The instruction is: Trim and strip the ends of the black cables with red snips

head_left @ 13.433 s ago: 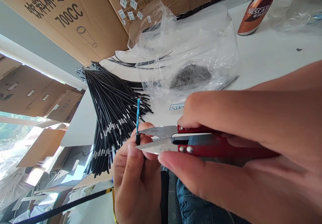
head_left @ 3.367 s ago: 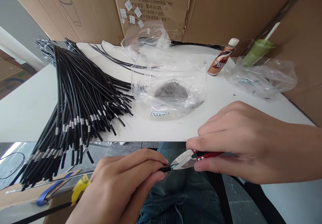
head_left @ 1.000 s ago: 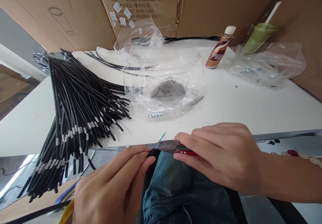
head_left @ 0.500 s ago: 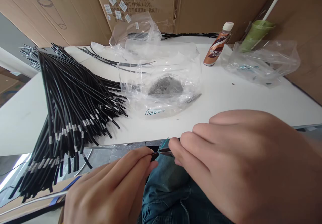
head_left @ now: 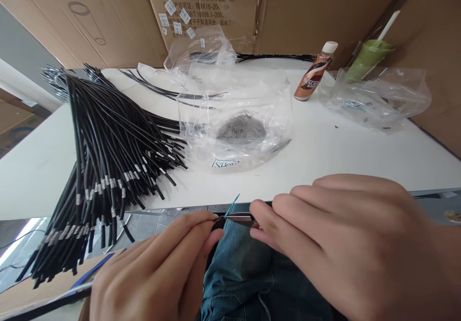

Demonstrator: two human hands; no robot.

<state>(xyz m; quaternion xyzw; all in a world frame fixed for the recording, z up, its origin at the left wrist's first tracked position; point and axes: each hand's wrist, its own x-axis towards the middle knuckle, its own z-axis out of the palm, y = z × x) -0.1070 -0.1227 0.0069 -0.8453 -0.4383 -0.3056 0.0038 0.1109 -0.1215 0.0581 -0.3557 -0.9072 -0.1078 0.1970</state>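
My left hand (head_left: pixel 158 273) pinches the end of a black cable (head_left: pixel 217 223) just below the table's front edge, above my lap. A thin blue wire (head_left: pixel 232 203) sticks up out of that cable end. My right hand (head_left: pixel 345 244) is closed round red-handled snips (head_left: pixel 240 218), whose blades meet the cable end at the blue wire. The snips' handles are mostly hidden under my fingers. A large bundle of black cables (head_left: pixel 108 143) with metal bands near their ends lies on the left of the white table (head_left: pixel 360 153).
A clear plastic bag (head_left: pixel 237 119) holding a heap of small grey metal parts lies mid-table. A brown coffee bottle (head_left: pixel 315 73), a green cup (head_left: pixel 367 54) and another clear bag (head_left: pixel 382 97) stand at the right. Cardboard boxes (head_left: pixel 288 8) wall the back.
My right hand has drawn back slightly to the right, so the blue wire and the snips' blades show more. Both hands stay at the cable end.
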